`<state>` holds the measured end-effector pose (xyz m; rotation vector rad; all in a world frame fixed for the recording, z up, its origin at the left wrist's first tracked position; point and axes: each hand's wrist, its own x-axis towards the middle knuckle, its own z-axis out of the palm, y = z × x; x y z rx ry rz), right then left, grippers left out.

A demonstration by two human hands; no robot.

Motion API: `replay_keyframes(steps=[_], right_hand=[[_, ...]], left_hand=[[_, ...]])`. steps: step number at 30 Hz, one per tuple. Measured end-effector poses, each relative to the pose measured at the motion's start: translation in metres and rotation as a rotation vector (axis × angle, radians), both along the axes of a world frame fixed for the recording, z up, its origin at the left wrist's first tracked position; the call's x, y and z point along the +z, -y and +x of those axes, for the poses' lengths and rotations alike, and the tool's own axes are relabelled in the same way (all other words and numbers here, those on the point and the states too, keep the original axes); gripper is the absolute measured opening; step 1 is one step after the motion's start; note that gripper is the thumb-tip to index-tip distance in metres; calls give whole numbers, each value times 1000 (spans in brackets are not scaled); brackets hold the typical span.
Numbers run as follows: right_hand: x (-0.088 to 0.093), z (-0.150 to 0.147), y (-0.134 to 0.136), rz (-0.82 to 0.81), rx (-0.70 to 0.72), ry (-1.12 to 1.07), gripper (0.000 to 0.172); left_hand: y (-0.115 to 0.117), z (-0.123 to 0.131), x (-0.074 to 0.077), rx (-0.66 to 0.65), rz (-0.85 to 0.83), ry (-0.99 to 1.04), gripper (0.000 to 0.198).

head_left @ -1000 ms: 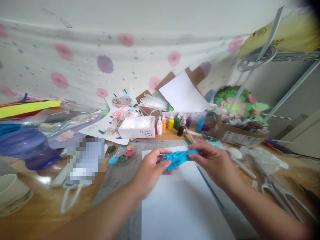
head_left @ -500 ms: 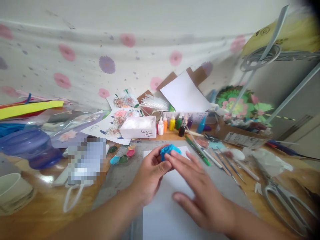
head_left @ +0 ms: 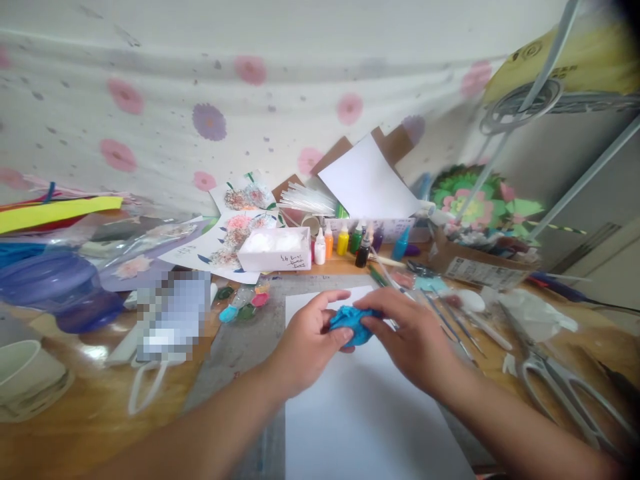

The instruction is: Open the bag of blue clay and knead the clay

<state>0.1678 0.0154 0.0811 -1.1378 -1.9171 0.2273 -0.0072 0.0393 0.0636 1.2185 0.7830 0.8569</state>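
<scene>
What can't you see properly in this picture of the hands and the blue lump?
Head view only:
- Blue lump: its near side is covered by the left hand and right hand, so its whole shape is hidden.
- Pixelated patch: blurred out, so what lies there is unknown.
- Scissors: smeared by blur near the right edge.
- White box: writing too small to read.

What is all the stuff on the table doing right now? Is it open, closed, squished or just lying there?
blue clay: squished into a lump, gripped by both hands.
left hand: closed on it.
right hand: closed on it.
white sheet: flat under the hands.
scissors: lying closed.
white box: open.
paint bottles: upright, capped.
</scene>
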Motion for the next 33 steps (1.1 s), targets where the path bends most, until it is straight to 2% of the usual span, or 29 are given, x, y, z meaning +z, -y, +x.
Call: replay_keyframes(steps=[3,5,9,11,14,16,19,22,24,26,27,30,33], right_hand=[[-3,8,-6,-118,-115,-130,11],[-6,13,-10,-136,-175,-183,11],[-6,12,-5,71,-236,-103,14],[-6,5,4,203,-152,28,25],[-11,-7,15,340,9,284,55],[-17,-13,18,356,11,438,69],[-21,-15,18,273,16,541,78],[-17,-8,15,149,122,346,67],[-11,-1,11,77,102,84,53],[-5,5,7,6,62,-87,48],[-3,8,4,-26,80,-103,49],[1,12,-1,-69,291,23,57],[2,14,-2,-54,394,115,48]], left_hand=[[-1,1,2,-4,-24,30,44],[-2,1,2,1,-29,40,34],[-3,2,-2,42,-52,83,25],[-2,3,-4,79,-84,169,24],[1,4,-6,110,-161,365,25],[3,3,-5,29,-163,457,34],[3,3,-5,-80,-106,453,45],[1,3,-6,17,-123,352,40],[-1,3,-7,67,-112,284,36],[-2,2,-7,47,-77,216,39],[-2,1,-7,22,-61,182,45],[-2,-2,-7,-56,-24,106,66],[-1,-4,-5,-106,-8,74,75]])
